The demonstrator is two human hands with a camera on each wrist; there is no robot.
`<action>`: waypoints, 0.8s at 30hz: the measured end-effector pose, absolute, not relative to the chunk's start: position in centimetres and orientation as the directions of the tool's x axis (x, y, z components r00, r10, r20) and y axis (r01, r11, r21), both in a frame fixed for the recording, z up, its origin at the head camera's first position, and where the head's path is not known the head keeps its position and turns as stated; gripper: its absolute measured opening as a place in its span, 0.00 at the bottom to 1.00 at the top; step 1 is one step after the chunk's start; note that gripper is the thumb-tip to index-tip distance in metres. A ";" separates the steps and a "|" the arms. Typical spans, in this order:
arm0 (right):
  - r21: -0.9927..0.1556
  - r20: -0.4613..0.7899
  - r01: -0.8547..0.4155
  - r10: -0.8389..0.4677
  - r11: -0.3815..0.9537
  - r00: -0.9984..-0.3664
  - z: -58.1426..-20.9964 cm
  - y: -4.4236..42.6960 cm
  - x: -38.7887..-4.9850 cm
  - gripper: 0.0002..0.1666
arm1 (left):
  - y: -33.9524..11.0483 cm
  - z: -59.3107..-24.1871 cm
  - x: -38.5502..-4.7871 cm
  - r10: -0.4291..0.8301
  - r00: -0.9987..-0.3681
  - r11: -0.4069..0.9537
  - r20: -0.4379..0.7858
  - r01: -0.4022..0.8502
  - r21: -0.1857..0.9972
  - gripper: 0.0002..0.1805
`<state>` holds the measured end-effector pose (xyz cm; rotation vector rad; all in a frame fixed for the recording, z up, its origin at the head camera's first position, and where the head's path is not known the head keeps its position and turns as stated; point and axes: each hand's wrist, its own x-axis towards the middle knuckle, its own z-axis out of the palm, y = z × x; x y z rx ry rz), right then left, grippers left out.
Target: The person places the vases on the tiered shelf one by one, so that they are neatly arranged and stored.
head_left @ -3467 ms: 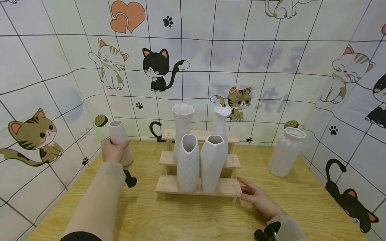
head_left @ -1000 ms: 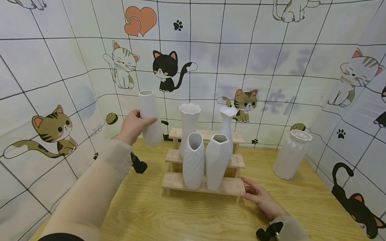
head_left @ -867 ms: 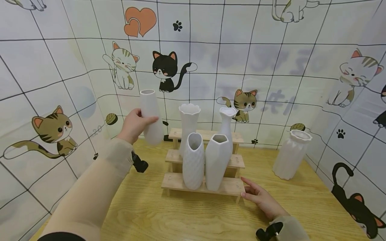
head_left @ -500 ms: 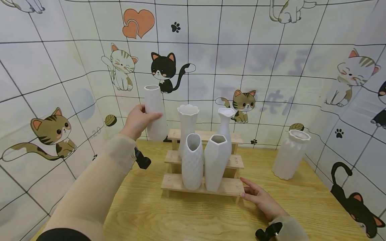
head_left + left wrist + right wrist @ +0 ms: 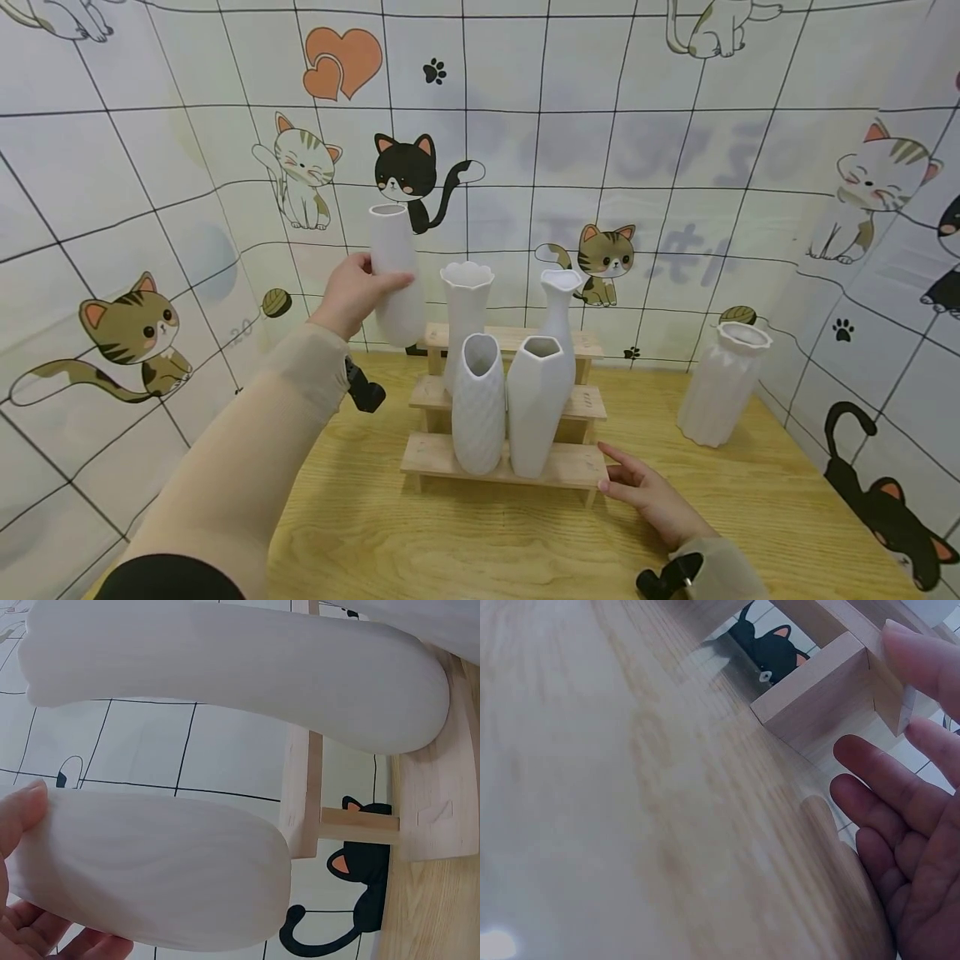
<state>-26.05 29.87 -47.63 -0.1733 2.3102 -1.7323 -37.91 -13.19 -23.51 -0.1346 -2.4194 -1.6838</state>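
White vase (image 5: 392, 248) in left hand (image 5: 351, 293), wall lettering (image 5: 681, 252) faint, illegible

Six vases (image 5: 534, 412), one stand (image 5: 429, 456)

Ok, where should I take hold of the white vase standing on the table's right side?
Probably round the upper body of the vase, below its narrowed neck and flared rim, coming from the near side with the right hand. It stands upright, apart from the wooden rack, whose edge that hand would first release.
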 end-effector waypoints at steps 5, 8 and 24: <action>-0.955 -0.129 0.056 -0.237 0.292 -0.963 -47.6 29.9 -26.1 0.44 | -12.5 -23.5 -38.2 -0.029 -0.979 0.334 0.202 0.181 0.925 0.39; -0.955 -0.133 0.060 -0.237 0.292 -0.962 -47.6 29.9 -26.1 0.44 | -12.0 -23.4 -38.3 -0.024 -0.978 0.331 0.209 0.190 0.924 0.38; -0.953 -0.122 0.050 -0.229 0.299 -0.966 -47.9 30.0 -26.1 0.44 | -9.9 -23.2 -39.3 0.010 -0.981 0.317 0.194 0.187 0.930 0.38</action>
